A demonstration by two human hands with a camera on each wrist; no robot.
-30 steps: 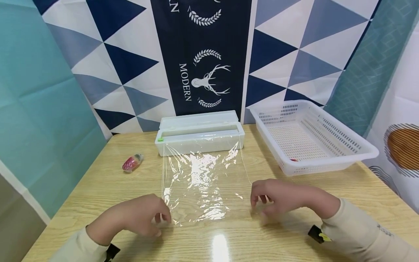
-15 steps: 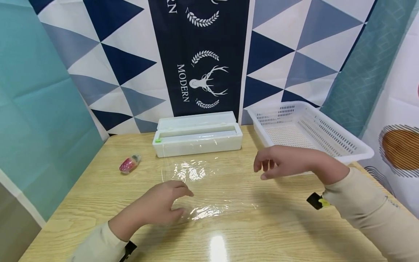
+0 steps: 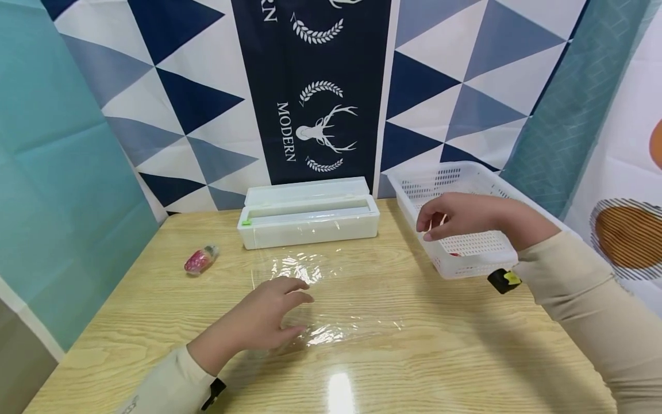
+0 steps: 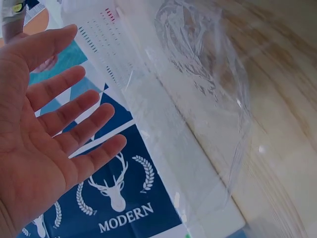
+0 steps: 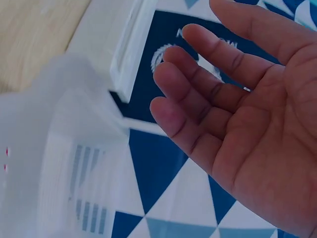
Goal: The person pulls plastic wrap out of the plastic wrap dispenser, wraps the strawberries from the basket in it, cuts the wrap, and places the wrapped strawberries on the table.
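Note:
Clear cling film (image 3: 326,333) stretches from a white dispenser box (image 3: 310,231) towards the front of the wooden table, its glossy creases catching light. My left hand (image 3: 269,315) hovers over the film's left part with spread fingers, palm bare in the left wrist view. Over the near left side of a white plastic basket (image 3: 478,265) is my right hand (image 3: 460,217), fingers loosely bent and holding nothing. Something small and red (image 3: 455,254) shows low inside the basket, mostly hidden by its wall.
A small red item in clear wrap (image 3: 200,260) lies on the left of the table (image 3: 155,322). The dispenser's lid (image 3: 307,191) stands raised at the back, against a patterned cloth (image 3: 207,103). A green slider (image 3: 247,222) sits at the box's left end.
Both hands have left the film's front corners. The left hand moved right and spread its fingers over the film; the right rose and went forward to the basket. The film settled lower.

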